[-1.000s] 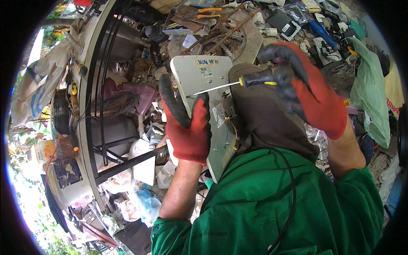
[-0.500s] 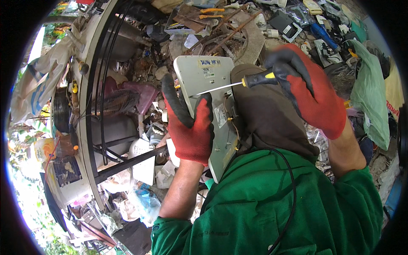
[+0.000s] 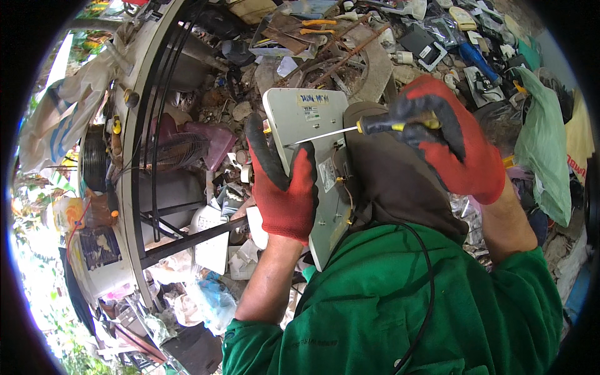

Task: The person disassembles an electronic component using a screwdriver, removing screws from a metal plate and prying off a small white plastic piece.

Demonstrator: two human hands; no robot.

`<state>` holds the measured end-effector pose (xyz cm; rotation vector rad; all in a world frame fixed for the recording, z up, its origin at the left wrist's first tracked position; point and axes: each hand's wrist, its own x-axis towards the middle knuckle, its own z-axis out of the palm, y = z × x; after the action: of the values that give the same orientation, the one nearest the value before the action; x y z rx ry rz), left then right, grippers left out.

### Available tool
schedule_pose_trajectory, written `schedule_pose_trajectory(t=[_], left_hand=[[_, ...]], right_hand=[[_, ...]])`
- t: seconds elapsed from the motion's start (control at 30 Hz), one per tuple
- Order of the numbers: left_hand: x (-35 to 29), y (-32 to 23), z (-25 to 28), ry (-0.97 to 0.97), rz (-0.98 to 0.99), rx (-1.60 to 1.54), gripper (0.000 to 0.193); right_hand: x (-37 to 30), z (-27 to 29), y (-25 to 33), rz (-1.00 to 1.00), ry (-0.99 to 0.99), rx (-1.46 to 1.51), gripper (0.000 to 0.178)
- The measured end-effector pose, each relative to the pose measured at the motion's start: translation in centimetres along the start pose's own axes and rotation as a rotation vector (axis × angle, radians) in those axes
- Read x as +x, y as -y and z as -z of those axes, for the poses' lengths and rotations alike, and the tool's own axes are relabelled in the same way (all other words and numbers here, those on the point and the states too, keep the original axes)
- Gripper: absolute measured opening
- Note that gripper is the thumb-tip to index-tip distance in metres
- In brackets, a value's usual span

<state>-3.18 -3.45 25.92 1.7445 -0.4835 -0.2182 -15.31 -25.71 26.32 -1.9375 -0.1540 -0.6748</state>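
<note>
A flat, off-white rectangular panel (image 3: 331, 234), with rounded corners, stickers and small fixings on its face, stands tilted against my lap. My left hand (image 3: 284, 187), in a red and black work glove, grips the panel's left edge, thumb on the face and fingers behind. In my gloved right hand (image 3: 459, 140) is a screwdriver (image 3: 375, 122) with a black and yellow handle. Its long shaft points left, and the tip meets the panel's face near my left thumb. Whether a screw sits under the tip is too small to tell. A thin wire runs along the panel's right side.
To the left stands a metal frame (image 3: 139, 187) with dark bars and hanging cables. Ahead, a tray (image 3: 284, 47) holds rusty pieces and orange-handled pliers (image 3: 319, 26). Mixed scrap, a blue flashlight-like object (image 3: 478, 62) and a green plastic bag (image 3: 544, 144) lie to the right.
The panel and my left hand have shifted slightly right and down in view. My right fingers have changed their hold around the screwdriver handle; its tip stays at the panel.
</note>
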Motion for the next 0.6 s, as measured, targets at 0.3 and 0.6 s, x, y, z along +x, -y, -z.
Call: schedule_pose_trajectory(t=[0.3,0.6], left_hand=[[-0.3,0.5,0.2,-0.014,0.004,-0.072,0.073],[-0.3,0.3,0.1,-0.006,0.013,-0.135,0.069]], right_hand=[[0.4,1.2,0.7,-0.167,0.113,-0.131,0.043],[0.0,0.7,0.5,-0.257,0.053,-0.032,0.037]])
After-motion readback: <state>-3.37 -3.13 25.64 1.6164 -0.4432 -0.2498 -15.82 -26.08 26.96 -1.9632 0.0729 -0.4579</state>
